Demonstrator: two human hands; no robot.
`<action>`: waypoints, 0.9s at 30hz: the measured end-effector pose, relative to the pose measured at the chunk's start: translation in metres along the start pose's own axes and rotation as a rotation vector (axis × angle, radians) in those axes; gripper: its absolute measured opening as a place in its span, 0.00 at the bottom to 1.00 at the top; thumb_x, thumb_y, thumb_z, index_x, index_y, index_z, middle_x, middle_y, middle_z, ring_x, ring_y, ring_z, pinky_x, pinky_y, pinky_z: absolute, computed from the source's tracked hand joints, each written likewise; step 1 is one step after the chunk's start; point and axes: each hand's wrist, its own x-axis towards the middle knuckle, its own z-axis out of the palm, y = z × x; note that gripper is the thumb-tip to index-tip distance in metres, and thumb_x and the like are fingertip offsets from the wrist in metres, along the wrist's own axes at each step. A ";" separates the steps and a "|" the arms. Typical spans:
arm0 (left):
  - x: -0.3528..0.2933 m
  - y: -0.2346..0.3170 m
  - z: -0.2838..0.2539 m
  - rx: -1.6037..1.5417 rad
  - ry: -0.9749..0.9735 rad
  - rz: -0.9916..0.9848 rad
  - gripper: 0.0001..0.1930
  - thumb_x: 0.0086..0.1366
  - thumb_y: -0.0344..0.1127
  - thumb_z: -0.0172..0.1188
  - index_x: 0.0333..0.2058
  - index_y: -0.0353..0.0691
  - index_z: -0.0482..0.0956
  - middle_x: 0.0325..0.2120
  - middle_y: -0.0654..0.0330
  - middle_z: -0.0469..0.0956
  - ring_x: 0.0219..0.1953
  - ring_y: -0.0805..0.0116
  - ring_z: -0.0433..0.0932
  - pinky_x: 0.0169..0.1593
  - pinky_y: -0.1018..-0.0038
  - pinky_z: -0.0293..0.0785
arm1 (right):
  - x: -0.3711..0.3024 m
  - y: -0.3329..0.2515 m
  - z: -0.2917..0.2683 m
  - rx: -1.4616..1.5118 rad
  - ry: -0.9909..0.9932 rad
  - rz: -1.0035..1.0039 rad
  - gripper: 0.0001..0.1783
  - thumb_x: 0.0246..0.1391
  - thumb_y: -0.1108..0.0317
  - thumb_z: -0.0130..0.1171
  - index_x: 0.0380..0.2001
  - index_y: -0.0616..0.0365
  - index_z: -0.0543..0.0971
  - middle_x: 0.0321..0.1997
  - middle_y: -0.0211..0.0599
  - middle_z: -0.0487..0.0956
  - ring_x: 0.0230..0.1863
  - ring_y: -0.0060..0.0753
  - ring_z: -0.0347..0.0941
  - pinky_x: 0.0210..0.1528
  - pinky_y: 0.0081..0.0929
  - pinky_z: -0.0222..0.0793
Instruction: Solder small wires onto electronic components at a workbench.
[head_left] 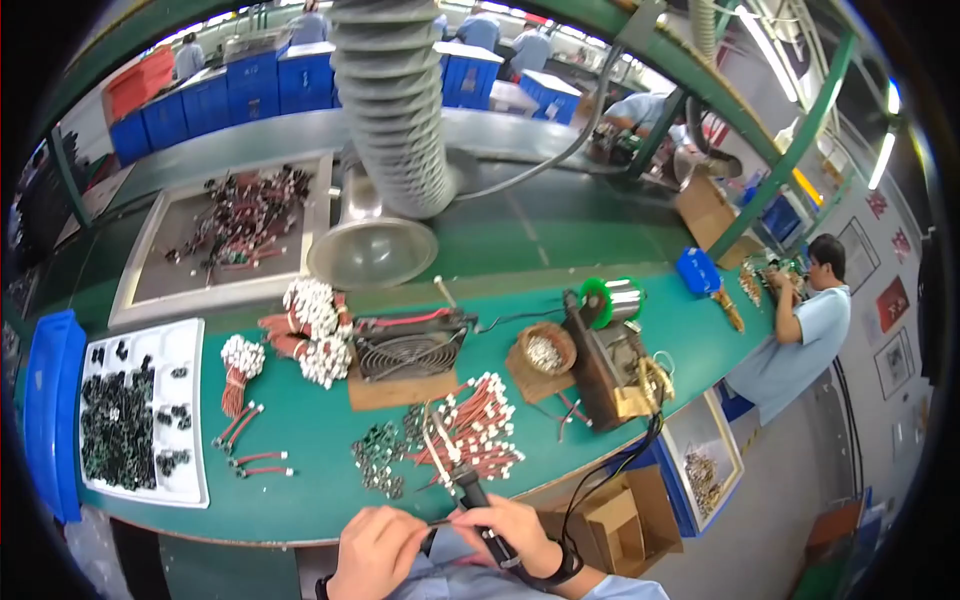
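My right hand (515, 530) is closed round the black handle of a soldering iron (470, 487), its pale shaft slanting up over the bench. Close beside it, my left hand (378, 552) has its fingers pinched together. A small dark piece shows between the two hands, too little of it visible to name. Just beyond lie a heap of red wires with white connectors (485, 425) and a scatter of small dark-green parts (378, 460). Several single red wire leads (262, 470) rest farther left on the green bench (310, 500).
On the left stand a white tray (182, 488) of dark parts and a blue bin (52, 410). Bundled wires (320, 335), a black fan (410, 355), a round bowl (545, 352) and a solder spool (612, 300) line the back. A duct hood (375, 250) hangs beyond; a co-worker (800, 330) sits right.
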 end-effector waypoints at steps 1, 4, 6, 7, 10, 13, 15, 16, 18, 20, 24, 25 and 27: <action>0.005 -0.006 -0.006 0.011 0.037 0.069 0.08 0.58 0.29 0.54 0.37 0.38 0.71 0.36 0.55 0.74 0.35 0.54 0.74 0.43 0.63 0.69 | 0.003 0.007 0.011 -0.028 -0.021 -0.012 0.22 0.38 0.76 0.61 0.42 0.55 0.72 0.24 0.29 0.71 0.23 0.27 0.68 0.26 0.17 0.65; 0.005 0.036 0.019 -0.054 0.162 0.116 0.05 0.52 0.29 0.58 0.29 0.38 0.74 0.27 0.55 0.71 0.29 0.54 0.70 0.32 0.65 0.66 | -0.011 -0.008 -0.027 -0.093 -0.188 0.017 0.30 0.28 0.74 0.72 0.40 0.54 0.72 0.27 0.32 0.75 0.24 0.27 0.71 0.30 0.18 0.68; 0.007 0.033 0.014 -0.071 0.176 0.116 0.04 0.52 0.28 0.57 0.28 0.38 0.74 0.26 0.55 0.71 0.29 0.54 0.70 0.32 0.65 0.66 | -0.004 -0.018 -0.018 -0.049 -0.110 0.020 0.22 0.37 0.76 0.61 0.41 0.55 0.72 0.22 0.30 0.70 0.21 0.26 0.67 0.25 0.18 0.64; 0.007 0.031 0.011 -0.077 0.183 0.113 0.03 0.52 0.28 0.57 0.27 0.38 0.74 0.26 0.54 0.71 0.28 0.53 0.70 0.32 0.65 0.66 | -0.001 -0.020 -0.014 -0.022 -0.073 0.020 0.19 0.41 0.78 0.55 0.41 0.55 0.72 0.20 0.28 0.67 0.20 0.26 0.66 0.22 0.18 0.62; 0.003 0.027 0.004 -0.094 0.216 0.102 0.03 0.51 0.27 0.57 0.27 0.38 0.74 0.25 0.55 0.71 0.28 0.53 0.70 0.32 0.66 0.66 | 0.004 -0.022 -0.009 -0.056 -0.101 0.010 0.19 0.40 0.79 0.57 0.39 0.55 0.73 0.20 0.30 0.69 0.20 0.28 0.66 0.22 0.19 0.63; 0.000 0.028 0.003 -0.100 0.250 0.092 0.03 0.51 0.26 0.57 0.27 0.37 0.74 0.25 0.55 0.71 0.28 0.53 0.70 0.32 0.66 0.66 | 0.003 -0.024 -0.006 0.041 -0.120 0.094 0.15 0.43 0.76 0.58 0.38 0.54 0.74 0.23 0.31 0.71 0.20 0.28 0.68 0.23 0.18 0.63; -0.002 0.029 0.002 -0.095 0.269 0.089 0.03 0.51 0.26 0.57 0.27 0.37 0.74 0.25 0.55 0.71 0.28 0.53 0.70 0.32 0.66 0.66 | 0.002 -0.027 -0.003 0.274 -0.118 0.274 0.10 0.50 0.68 0.57 0.38 0.54 0.76 0.28 0.29 0.74 0.22 0.26 0.69 0.25 0.14 0.64; -0.002 0.029 0.003 -0.085 0.268 0.097 0.03 0.51 0.26 0.57 0.27 0.37 0.74 0.25 0.55 0.71 0.28 0.53 0.70 0.32 0.66 0.66 | 0.004 -0.028 -0.002 0.277 -0.111 0.264 0.10 0.50 0.68 0.57 0.38 0.54 0.76 0.28 0.29 0.74 0.22 0.26 0.69 0.25 0.14 0.64; -0.002 0.030 0.005 -0.092 0.264 0.090 0.03 0.51 0.25 0.57 0.27 0.37 0.74 0.25 0.54 0.72 0.28 0.52 0.70 0.32 0.66 0.66 | 0.007 -0.031 -0.002 0.173 -0.084 0.160 0.08 0.51 0.72 0.54 0.37 0.55 0.76 0.27 0.29 0.73 0.22 0.24 0.69 0.25 0.14 0.63; -0.001 0.032 0.005 -0.088 0.259 0.093 0.03 0.51 0.25 0.57 0.27 0.36 0.73 0.25 0.54 0.72 0.28 0.52 0.70 0.32 0.66 0.66 | 0.008 -0.031 -0.002 0.124 -0.061 0.103 0.08 0.51 0.74 0.53 0.36 0.56 0.75 0.26 0.29 0.73 0.23 0.23 0.69 0.25 0.14 0.63; 0.004 0.040 0.006 -0.099 0.244 0.103 0.03 0.52 0.24 0.56 0.27 0.36 0.73 0.25 0.53 0.72 0.27 0.51 0.70 0.32 0.66 0.66 | 0.005 -0.029 -0.003 -0.032 0.045 -0.023 0.08 0.54 0.73 0.48 0.36 0.57 0.75 0.27 0.30 0.73 0.24 0.21 0.69 0.26 0.15 0.63; 0.005 0.040 0.008 -0.100 0.236 0.104 0.03 0.52 0.24 0.55 0.27 0.36 0.73 0.25 0.52 0.72 0.27 0.51 0.70 0.31 0.66 0.66 | 0.004 -0.028 -0.005 0.014 0.031 0.012 0.08 0.53 0.74 0.49 0.36 0.57 0.75 0.27 0.31 0.73 0.24 0.22 0.69 0.26 0.15 0.63; 0.007 0.041 0.010 -0.101 0.219 0.105 0.03 0.53 0.24 0.55 0.28 0.36 0.73 0.25 0.52 0.72 0.27 0.50 0.70 0.31 0.65 0.66 | 0.002 -0.026 -0.010 0.108 0.004 0.080 0.08 0.51 0.74 0.50 0.36 0.57 0.75 0.27 0.32 0.73 0.25 0.23 0.70 0.27 0.17 0.64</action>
